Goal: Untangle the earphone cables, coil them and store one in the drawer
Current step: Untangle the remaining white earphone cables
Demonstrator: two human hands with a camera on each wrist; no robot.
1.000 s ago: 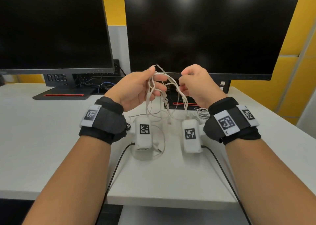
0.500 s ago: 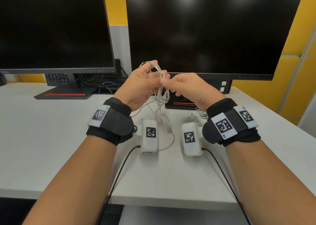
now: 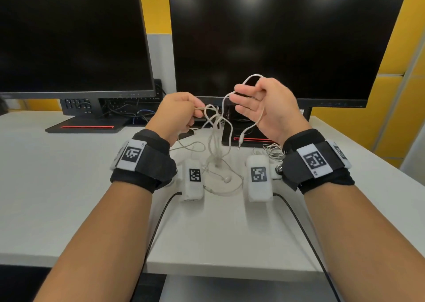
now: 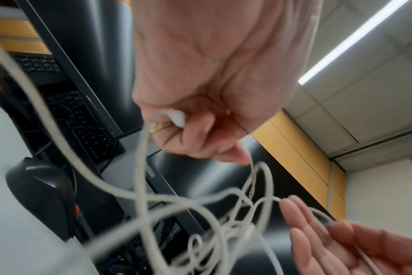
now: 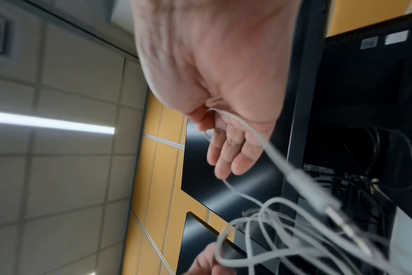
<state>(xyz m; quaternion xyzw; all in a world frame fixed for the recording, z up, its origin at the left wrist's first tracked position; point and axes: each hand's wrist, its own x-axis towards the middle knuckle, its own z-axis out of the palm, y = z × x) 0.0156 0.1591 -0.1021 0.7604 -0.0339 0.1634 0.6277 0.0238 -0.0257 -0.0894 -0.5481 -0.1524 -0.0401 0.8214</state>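
**Tangled earphone cables held above the desk**

The tangle of white earphone cables (image 3: 216, 127) is held up in the air between both hands, in front of the right monitor (image 3: 285, 37) and above the white desk (image 3: 69, 186). The left hand (image 3: 177, 115) is closed around one strand, which is pinched between thumb and curled fingers; in the left wrist view a white earbud (image 4: 176, 117) is seen tucked against the curled fingers, beside a gold ring (image 4: 159, 126).

The right hand (image 3: 264, 108) is raised a little higher, palm turned toward the left hand. Its fingers (image 3: 241, 97) are stretched out and close together, while a cable loop (image 3: 250, 78) is caught between the thumb and the side of the hand — the loop arches up over the hand. From that grip one strand runs down across the palm and ends in the audio jack plug (image 3: 240, 140), which hangs free above the desk. In the right wrist view the same plug (image 5: 341, 223) is seen blurred, close to the lens.

Below the hands the knotted loops hang down to the desk, where an earbud (image 3: 227, 180) and slack cable lie between the two white wrist-camera housings (image 3: 194, 177). A second small bundle of thin wire (image 3: 272, 151) lies on the desk just beside the right wrist strap (image 3: 315, 161). The left monitor (image 3: 73, 37) stands to the left, with its base (image 3: 85, 127) on the desk.
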